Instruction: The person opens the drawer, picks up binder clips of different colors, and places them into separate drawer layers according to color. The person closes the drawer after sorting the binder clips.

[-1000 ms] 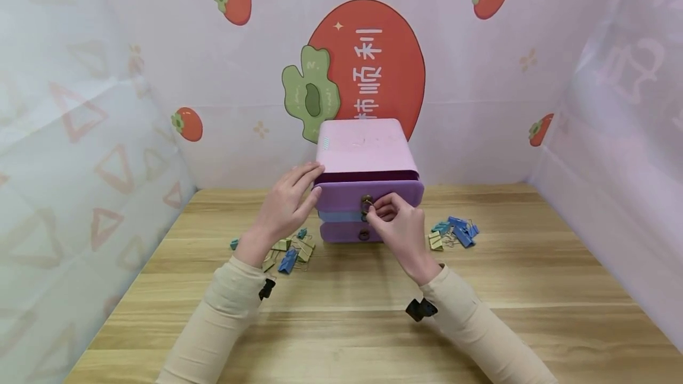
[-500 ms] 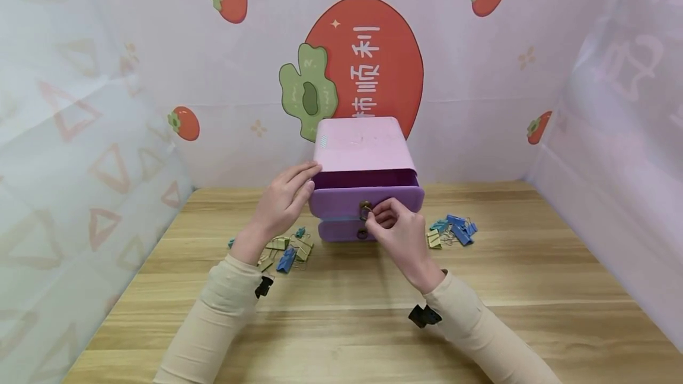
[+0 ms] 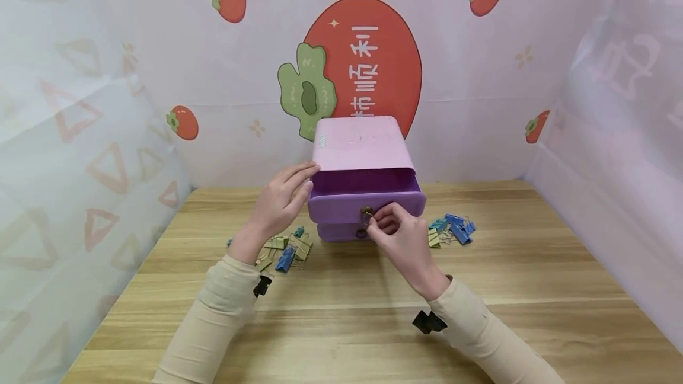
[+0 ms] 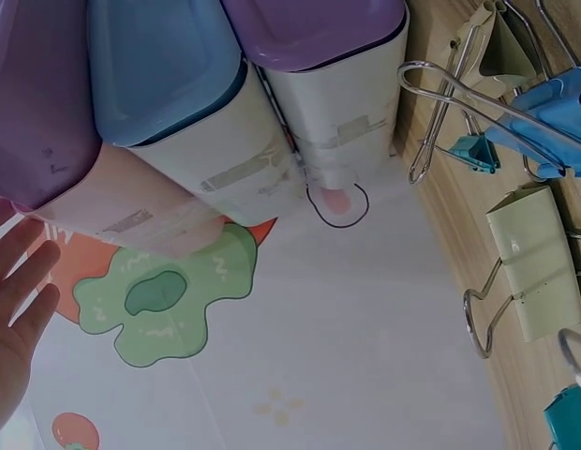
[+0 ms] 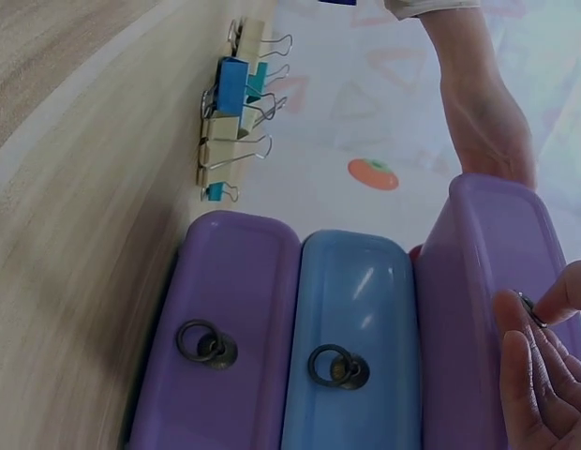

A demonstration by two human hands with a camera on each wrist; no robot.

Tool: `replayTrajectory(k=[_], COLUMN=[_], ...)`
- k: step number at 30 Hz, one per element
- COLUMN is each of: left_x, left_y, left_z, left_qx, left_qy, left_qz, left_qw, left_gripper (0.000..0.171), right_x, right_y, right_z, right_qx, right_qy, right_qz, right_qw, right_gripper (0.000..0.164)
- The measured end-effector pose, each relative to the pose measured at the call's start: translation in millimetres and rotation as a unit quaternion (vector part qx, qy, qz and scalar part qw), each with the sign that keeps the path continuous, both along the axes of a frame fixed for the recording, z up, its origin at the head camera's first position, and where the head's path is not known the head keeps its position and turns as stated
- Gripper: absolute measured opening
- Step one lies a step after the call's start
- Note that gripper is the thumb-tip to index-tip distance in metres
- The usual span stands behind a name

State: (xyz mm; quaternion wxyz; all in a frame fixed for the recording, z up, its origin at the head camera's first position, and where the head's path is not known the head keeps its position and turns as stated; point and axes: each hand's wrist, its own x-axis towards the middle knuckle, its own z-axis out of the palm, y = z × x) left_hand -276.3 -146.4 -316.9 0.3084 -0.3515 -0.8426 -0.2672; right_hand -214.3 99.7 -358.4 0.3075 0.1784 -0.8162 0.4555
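A small drawer cabinet with a pink top (image 3: 363, 142) stands on the table. Its upper purple drawer (image 3: 337, 208) is pulled partway out, and the part of its inside that shows looks bare. My right hand (image 3: 404, 239) pinches the metal ring pull (image 3: 366, 216) on that drawer between thumb and fingers. At the cabinet's upper left edge, my left hand (image 3: 280, 199) rests its fairly straight fingers against the side. The blue middle drawer (image 5: 361, 281) and the lower purple drawer (image 5: 239, 272) are closed, as the right wrist view shows; the head view hides the blue one.
Loose binder clips in yellow, blue and teal lie left of the cabinet, including a blue binder clip (image 3: 285, 259) near my left wrist. Another cluster, with a blue binder clip (image 3: 460, 233), lies to the right. Printed cloth (image 3: 235, 76) walls the wooden table (image 3: 341, 325).
My right hand has drawn the upper drawer toward me by its ring, widening the gap under the pink top. The left hand has stayed against the cabinet's side.
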Motion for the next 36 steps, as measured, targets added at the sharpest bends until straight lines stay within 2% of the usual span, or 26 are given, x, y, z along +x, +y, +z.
replayTrajectory(k=[15,36], left_x=[0.0,1.6], left_y=[-0.4,0.0], left_z=[-2.8,-5.1], left_qx=[-0.011,-0.010], left_qy=[0.003,0.007], left_qz=[0.009,0.015], left_qw=[0.9999,0.9998], left_gripper=[0.038,0.040], right_x=[11.3,10.3], right_y=[0.6,1.4], right_z=[-2.7,-9.6], right_qx=[0.014,0.014], right_qy=[0.002,0.019], right_qz=[0.008,0.008], right_qw=[1.000,1.000], right_gripper=[0.006,0.005])
